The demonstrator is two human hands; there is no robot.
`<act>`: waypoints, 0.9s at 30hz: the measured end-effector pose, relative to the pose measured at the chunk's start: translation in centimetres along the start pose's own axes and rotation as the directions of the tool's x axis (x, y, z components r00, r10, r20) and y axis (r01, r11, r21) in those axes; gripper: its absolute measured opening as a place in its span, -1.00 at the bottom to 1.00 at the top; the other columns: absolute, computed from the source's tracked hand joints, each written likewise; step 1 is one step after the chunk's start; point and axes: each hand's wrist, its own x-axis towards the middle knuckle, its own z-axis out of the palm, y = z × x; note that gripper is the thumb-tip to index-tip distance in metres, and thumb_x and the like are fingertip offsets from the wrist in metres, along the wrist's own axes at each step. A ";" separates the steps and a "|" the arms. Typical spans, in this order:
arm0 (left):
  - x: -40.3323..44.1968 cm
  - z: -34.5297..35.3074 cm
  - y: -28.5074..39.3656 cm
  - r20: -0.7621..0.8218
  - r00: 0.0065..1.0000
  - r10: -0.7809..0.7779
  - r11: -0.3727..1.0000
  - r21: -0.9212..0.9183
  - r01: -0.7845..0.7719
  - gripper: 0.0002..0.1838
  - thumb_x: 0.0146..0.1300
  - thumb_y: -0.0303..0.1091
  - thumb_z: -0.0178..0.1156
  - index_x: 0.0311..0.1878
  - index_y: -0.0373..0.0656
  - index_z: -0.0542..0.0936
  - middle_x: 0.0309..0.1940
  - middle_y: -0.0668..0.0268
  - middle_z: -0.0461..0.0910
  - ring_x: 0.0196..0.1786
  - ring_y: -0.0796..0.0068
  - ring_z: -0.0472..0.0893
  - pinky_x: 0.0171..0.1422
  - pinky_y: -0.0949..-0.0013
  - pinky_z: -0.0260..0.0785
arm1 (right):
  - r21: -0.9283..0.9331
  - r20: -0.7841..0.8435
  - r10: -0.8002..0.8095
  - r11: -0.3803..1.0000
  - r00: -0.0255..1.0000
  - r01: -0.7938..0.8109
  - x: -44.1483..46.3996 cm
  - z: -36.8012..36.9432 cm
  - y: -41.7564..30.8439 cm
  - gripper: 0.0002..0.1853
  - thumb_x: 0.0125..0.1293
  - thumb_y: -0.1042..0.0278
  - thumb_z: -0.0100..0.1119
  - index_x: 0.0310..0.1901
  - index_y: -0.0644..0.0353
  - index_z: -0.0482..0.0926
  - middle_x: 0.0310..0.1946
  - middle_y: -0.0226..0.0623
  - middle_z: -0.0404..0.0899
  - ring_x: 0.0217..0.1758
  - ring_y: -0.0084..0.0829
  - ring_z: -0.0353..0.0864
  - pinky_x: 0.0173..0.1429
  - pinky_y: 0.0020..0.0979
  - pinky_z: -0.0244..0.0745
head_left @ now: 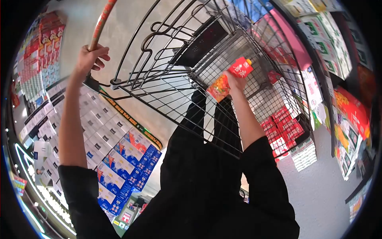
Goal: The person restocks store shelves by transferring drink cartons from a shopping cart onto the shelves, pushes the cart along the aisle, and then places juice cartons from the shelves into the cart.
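My left hand [93,59] is curled around the end of a shopping cart's handle [102,20], which has a red pattern on it. In my right hand [235,83] is a red and orange drink carton [241,68] with a yellow cap and fruit pictures, tilted over the basket. My fingers wrap its middle and hide part of it. Beneath and around it spreads the black wire shopping cart [159,91], with a dark seat panel [201,43] near its handle side.
Stacked white boxes [93,131] and blue milk cartons [131,175] stand to the left. Red boxes [282,129] show beyond the wire at the right. Shelves of packaged goods [326,44] run along the right side. Grey floor [306,191] shows at lower right.
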 end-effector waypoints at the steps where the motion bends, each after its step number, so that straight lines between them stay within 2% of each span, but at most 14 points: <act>1: -0.1 0.1 0.0 -0.018 1.000 0.009 1.000 0.007 -0.009 -0.75 0.13 -0.16 0.24 -0.36 -0.17 0.56 -0.52 0.31 0.62 -0.64 0.63 0.51 -0.61 0.57 0.31 | -0.082 -0.058 -0.055 0.995 0.997 0.051 2.0 1.9 0.7 -0.39 -0.32 0.08 0.45 -0.23 0.34 0.54 -0.23 -0.11 0.60 -0.18 -0.24 0.62 -0.05 -0.31 0.51; 2: -0.1 0.1 0.0 -0.036 0.999 0.014 1.000 0.014 -0.013 -0.75 0.14 -0.16 0.24 -0.35 -0.17 0.56 -0.51 0.30 0.63 -0.65 0.64 0.50 -0.61 0.57 0.30 | -0.168 -0.105 -0.116 0.981 0.988 0.097 2.9 3.4 1.5 -0.36 -0.34 0.06 0.47 -0.22 0.34 0.54 -0.21 -0.06 0.59 -0.16 -0.20 0.62 -0.05 -0.30 0.51; 3: 0.0 0.0 -0.2 -0.025 0.999 0.035 0.999 0.012 -0.035 -0.75 0.15 -0.15 0.23 -0.35 -0.17 0.57 -0.50 0.30 0.63 -0.66 0.66 0.48 -0.63 0.58 0.26 | -0.167 -0.028 -0.074 0.984 0.997 0.069 0.8 3.1 -1.3 -0.33 -0.35 0.09 0.53 -0.24 0.43 0.52 -0.22 -0.07 0.60 -0.23 -0.29 0.63 -0.09 -0.32 0.54; 4: -0.1 0.1 -0.2 -0.049 0.998 0.032 0.999 0.017 -0.031 -0.75 0.15 -0.16 0.22 -0.35 -0.17 0.57 -0.50 0.31 0.63 -0.67 0.68 0.47 -0.62 0.60 0.24 | -0.185 -0.010 -0.058 0.981 0.998 0.055 1.0 3.9 -1.2 -0.33 -0.35 0.09 0.53 -0.24 0.43 0.52 -0.22 -0.07 0.60 -0.23 -0.29 0.63 -0.09 -0.32 0.54; 6: 0.2 0.0 -0.6 -0.057 0.996 0.070 0.997 0.042 -0.067 -0.76 0.15 -0.16 0.22 -0.35 -0.16 0.57 -0.51 0.32 0.62 -0.67 0.70 0.46 -0.59 0.61 0.23 | -0.216 -0.046 -0.026 0.976 0.999 0.016 2.2 5.7 -1.0 -0.05 -0.36 -0.03 0.52 -0.04 0.50 0.25 -0.10 0.12 0.49 -0.09 -0.07 0.58 0.03 -0.28 0.51; 7: 0.1 0.1 -0.5 -0.060 0.995 0.079 0.996 0.042 -0.076 -0.76 0.15 -0.17 0.23 -0.34 -0.16 0.58 -0.51 0.33 0.62 -0.67 0.72 0.44 -0.57 0.62 0.22 | -0.269 -0.051 0.023 0.962 0.998 -0.036 1.2 5.9 -2.1 0.01 -0.35 -0.08 0.52 -0.03 0.53 0.16 -0.11 0.10 0.49 -0.08 -0.08 0.58 0.05 -0.29 0.51; 11: 0.3 0.1 -0.4 -0.078 0.995 0.060 0.998 0.023 -0.059 -0.75 0.15 -0.18 0.24 -0.36 -0.19 0.59 -0.51 0.32 0.62 -0.67 0.71 0.42 -0.57 0.62 0.23 | -0.385 -0.035 0.006 0.923 0.999 -0.019 1.6 6.8 -2.2 0.02 -0.35 -0.12 0.53 -0.04 0.51 0.17 -0.11 0.11 0.49 -0.07 -0.07 0.58 0.05 -0.30 0.52; 14: 0.4 0.1 -0.5 -0.071 0.995 0.068 0.998 0.015 -0.067 -0.75 0.15 -0.18 0.24 -0.36 -0.20 0.59 -0.52 0.31 0.62 -0.67 0.71 0.42 -0.57 0.61 0.23 | -0.170 0.137 0.091 0.983 0.986 -0.067 3.2 6.9 -0.8 -0.33 -0.20 0.10 0.54 -0.08 0.33 0.50 0.00 -0.11 0.49 0.00 -0.27 0.55 -0.01 -0.18 0.57; 15: 0.5 0.1 -0.4 -0.074 0.995 0.070 0.997 0.019 -0.069 -0.76 0.14 -0.19 0.24 -0.36 -0.21 0.59 -0.52 0.32 0.62 -0.67 0.70 0.42 -0.57 0.61 0.23 | -0.093 0.184 0.084 0.993 0.979 -0.068 3.1 6.4 -0.7 -0.42 -0.13 0.14 0.51 -0.09 0.24 0.52 -0.07 -0.16 0.52 -0.07 -0.29 0.57 -0.02 -0.08 0.57; 16: 0.4 0.1 -0.3 -0.074 0.994 0.077 0.997 0.020 -0.075 -0.76 0.14 -0.19 0.24 -0.36 -0.21 0.59 -0.52 0.32 0.62 -0.67 0.70 0.42 -0.57 0.61 0.23 | -0.087 0.181 0.081 0.994 0.980 -0.066 3.0 5.9 -0.6 -0.42 -0.13 0.14 0.51 -0.09 0.24 0.52 -0.07 -0.16 0.52 -0.07 -0.29 0.57 -0.02 -0.08 0.57; 18: 0.2 0.2 -0.1 -0.095 0.994 0.053 0.998 0.025 -0.051 -0.76 0.13 -0.20 0.24 -0.37 -0.21 0.59 -0.53 0.31 0.61 -0.67 0.69 0.41 -0.57 0.61 0.22 | 0.098 0.370 0.118 0.981 0.921 -0.165 3.1 4.8 -0.2 -0.43 -0.13 0.11 0.51 -0.12 0.27 0.52 -0.16 -0.19 0.52 -0.17 -0.36 0.58 -0.04 -0.20 0.60; 22: 0.5 0.2 -0.3 -0.076 0.995 0.062 0.998 -0.002 -0.062 -0.76 0.12 -0.20 0.25 -0.39 -0.22 0.58 -0.55 0.30 0.61 -0.68 0.68 0.40 -0.58 0.61 0.21 | 0.065 0.397 0.173 0.974 0.901 -0.216 3.7 3.6 1.2 -0.41 -0.11 0.06 0.50 -0.14 0.29 0.51 -0.22 -0.20 0.51 -0.25 -0.39 0.57 -0.07 -0.29 0.61; 24: 0.4 0.3 -0.2 -0.085 0.994 0.064 0.998 0.003 -0.064 -0.75 0.12 -0.20 0.25 -0.39 -0.23 0.57 -0.55 0.29 0.61 -0.69 0.68 0.40 -0.58 0.61 0.21 | 0.006 0.462 0.215 0.969 0.860 -0.246 3.6 3.1 1.7 -0.39 -0.10 0.02 0.49 -0.13 0.31 0.50 -0.22 -0.18 0.52 -0.25 -0.38 0.58 -0.10 -0.37 0.60; 27: 0.6 0.1 -0.4 -0.096 0.993 0.062 0.998 0.002 -0.062 -0.76 0.10 -0.22 0.25 -0.38 -0.24 0.57 -0.54 0.28 0.62 -0.69 0.66 0.41 -0.61 0.59 0.21 | -0.016 0.500 0.214 0.971 0.839 -0.238 3.3 2.4 2.5 -0.39 -0.06 0.02 0.46 -0.10 0.32 0.49 -0.22 -0.17 0.52 -0.25 -0.37 0.58 -0.12 -0.37 0.60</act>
